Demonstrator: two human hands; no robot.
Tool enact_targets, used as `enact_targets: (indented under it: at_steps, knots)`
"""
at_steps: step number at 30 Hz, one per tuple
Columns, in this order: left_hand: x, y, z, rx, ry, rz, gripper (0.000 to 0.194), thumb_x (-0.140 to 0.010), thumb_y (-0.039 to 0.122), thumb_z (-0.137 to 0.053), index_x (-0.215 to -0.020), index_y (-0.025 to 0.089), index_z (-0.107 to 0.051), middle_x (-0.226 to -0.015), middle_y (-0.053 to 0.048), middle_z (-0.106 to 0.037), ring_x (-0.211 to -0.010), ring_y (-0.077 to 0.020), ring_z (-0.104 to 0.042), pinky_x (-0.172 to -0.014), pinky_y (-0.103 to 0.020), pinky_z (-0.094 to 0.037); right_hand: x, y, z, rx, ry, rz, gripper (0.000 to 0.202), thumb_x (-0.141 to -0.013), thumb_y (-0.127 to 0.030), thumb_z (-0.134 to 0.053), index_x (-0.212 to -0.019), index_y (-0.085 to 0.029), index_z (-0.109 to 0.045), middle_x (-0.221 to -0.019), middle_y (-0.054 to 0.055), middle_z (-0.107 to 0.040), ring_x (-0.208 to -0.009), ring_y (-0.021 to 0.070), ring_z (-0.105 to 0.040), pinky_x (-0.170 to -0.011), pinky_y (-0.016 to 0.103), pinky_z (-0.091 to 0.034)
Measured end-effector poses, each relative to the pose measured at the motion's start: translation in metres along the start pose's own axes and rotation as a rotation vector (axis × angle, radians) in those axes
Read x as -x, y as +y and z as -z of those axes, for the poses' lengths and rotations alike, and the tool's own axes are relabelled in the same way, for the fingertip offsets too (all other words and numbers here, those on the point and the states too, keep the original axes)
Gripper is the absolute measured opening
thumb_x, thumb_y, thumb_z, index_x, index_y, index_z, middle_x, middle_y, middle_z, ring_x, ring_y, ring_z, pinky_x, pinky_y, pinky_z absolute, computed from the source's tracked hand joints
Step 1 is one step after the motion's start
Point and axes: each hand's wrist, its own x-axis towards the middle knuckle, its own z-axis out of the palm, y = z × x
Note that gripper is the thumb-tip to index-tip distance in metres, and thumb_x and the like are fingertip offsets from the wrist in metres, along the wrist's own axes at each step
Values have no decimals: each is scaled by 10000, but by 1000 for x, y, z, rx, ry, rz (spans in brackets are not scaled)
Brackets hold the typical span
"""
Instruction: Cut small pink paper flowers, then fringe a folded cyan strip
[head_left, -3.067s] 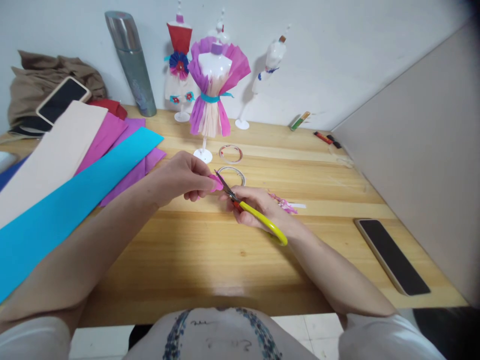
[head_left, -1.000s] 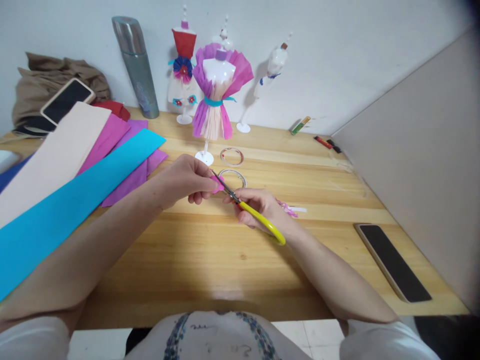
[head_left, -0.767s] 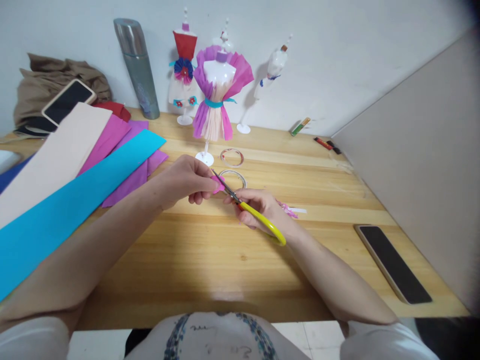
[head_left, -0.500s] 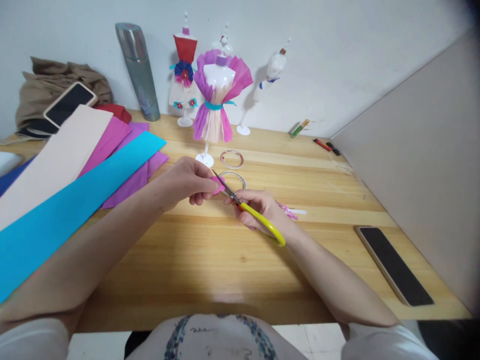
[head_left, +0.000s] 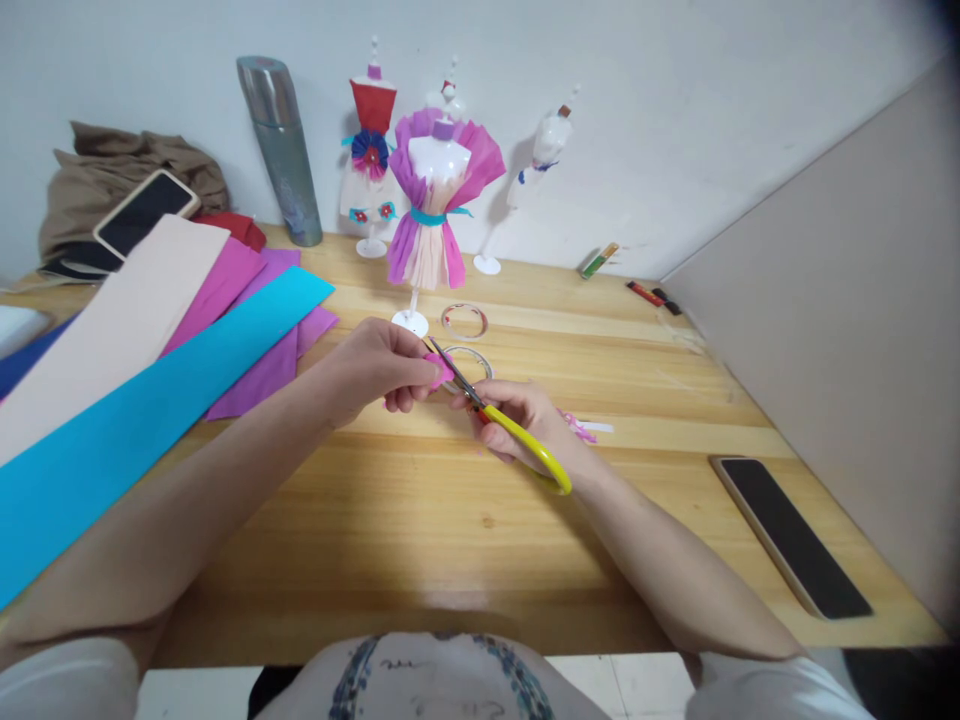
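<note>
My left hand (head_left: 386, 368) pinches a small piece of pink crepe paper (head_left: 441, 370) between thumb and fingers. In my right hand (head_left: 517, 420) is a pair of scissors with yellow handles (head_left: 536, 455); the blades (head_left: 457, 370) point up and left, right beside the pink paper. Whether the blades touch the paper is hard to make out. Just behind the blades lies a roll of tape (head_left: 480, 357), partly covered by them. A second tape roll (head_left: 464, 321) lies farther back. Pink paper scraps (head_left: 577, 427) sit to the right of my right hand.
Small mannequins, one in a purple and pink paper dress (head_left: 431, 220), stand by the wall with a thermos (head_left: 281, 150). Blue (head_left: 187, 400) and cream paper strips (head_left: 120, 320) spread on the left. A phone (head_left: 787, 535) lies at right; another phone (head_left: 146, 213) rests on brown cloth (head_left: 135, 170).
The view has tilted slightly, so things sit a little lower. The scissor blades look slightly more apart, and the pink paper has shifted a little in my left fingers.
</note>
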Motion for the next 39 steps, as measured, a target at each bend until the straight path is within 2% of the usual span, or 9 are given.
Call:
enact_targets:
  at_steps: [9, 17, 23, 26, 29, 31, 36, 39]
  knots:
    - [-1, -3, 1, 29, -28, -37, 179, -696, 198, -725, -541, 150, -648, -457, -3, -598, -417, -75, -515, -440, -180, -407, 1, -1, 1, -12, -17, 18, 629, -699, -673, -852, -1006, -155, -673, -591, -77, -467, -432, 61, -338, -421, 232, -250]
    - [1, -1, -2, 68, -20, -44, 168, -671, 207, -726, -538, 154, -638, -466, -1, -601, -416, -73, -502, -434, -191, -376, 2, -1, 1, -17, -12, 40, 639, -745, -707, -792, -1052, -167, -644, -665, -47, -549, -453, 76, -478, -440, 221, -365]
    - [3, 1, 3, 58, -28, -92, 183, -691, 210, -699, -526, 156, -640, -465, -17, -608, -424, -76, -510, -445, -191, -393, 4, 0, 1, 13, 12, 73, 623, -816, -741, -699, -1072, -177, -628, -739, -19, -577, -489, 98, -551, -453, 226, -397]
    - [4, 2, 4, 63, -34, -115, 191, -682, 235, -725, -529, 156, -643, -465, -15, -608, -428, -78, -515, -449, -194, -400, 1, 0, -1, 122, 49, 11, 564, -846, -703, -685, -1031, -173, -623, -700, -29, -548, -503, 113, -532, -464, 241, -395]
    - [6, 3, 4, 89, -51, -137, 181, -648, 240, -757, -535, 159, -640, -461, 2, -597, -419, -69, -494, -447, -196, -398, -4, 0, -2, 362, 84, -72, 496, -779, -630, -789, -887, -178, -616, -666, -43, -484, -548, 115, -470, -489, 243, -360]
    - [7, 4, 4, 96, -53, -136, 159, -632, 228, -762, -546, 163, -645, -454, 14, -587, -408, -66, -475, -436, -198, -386, -6, 1, -2, 417, 78, -82, 495, -754, -623, -809, -828, -189, -583, -664, -50, -450, -567, 114, -443, -499, 242, -344]
    - [7, 6, 6, 113, -53, -131, 84, -630, 196, -744, -584, 168, -680, -463, 30, -592, -410, -68, -475, -429, -204, -378, -6, 0, 1, 248, 1, -37, 467, -872, -645, -658, -931, -193, -557, -735, -28, -503, -600, 136, -508, -557, 274, -423]
    - [6, 3, 5, 137, -85, -143, 150, -639, 218, -767, -552, 159, -660, -463, 20, -589, -419, -65, -480, -446, -204, -383, -6, 0, -4, 520, -15, -69, 306, -853, -469, -716, -924, -185, -626, -693, -34, -500, -596, 129, -454, -576, 265, -353]
